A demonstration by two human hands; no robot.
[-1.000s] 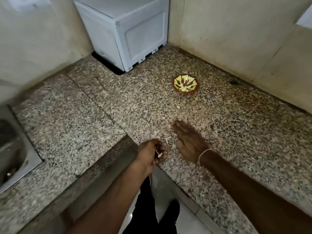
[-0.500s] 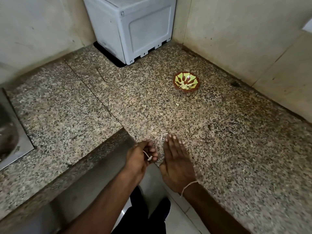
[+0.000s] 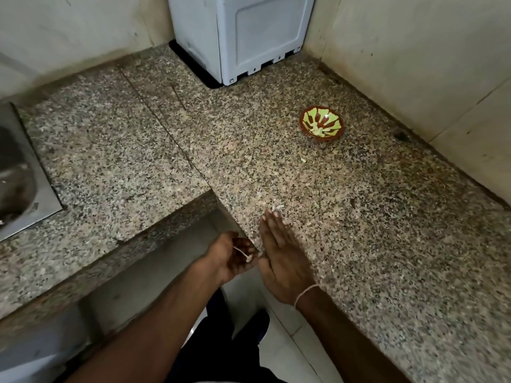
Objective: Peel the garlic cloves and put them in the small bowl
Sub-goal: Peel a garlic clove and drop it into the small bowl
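While the left hand (image 3: 231, 257) cups garlic skins (image 3: 244, 254) in curled fingers, the right hand (image 3: 279, 252) lies flat, fingers released, on the surface (image 3: 359, 217). Bowl (image 3: 321, 123) sits at one o'clock, well apart.

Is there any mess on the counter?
Yes. Bits of garlic peel lie on the counter by the right hand, and a small pale scrap sits near the bowl.
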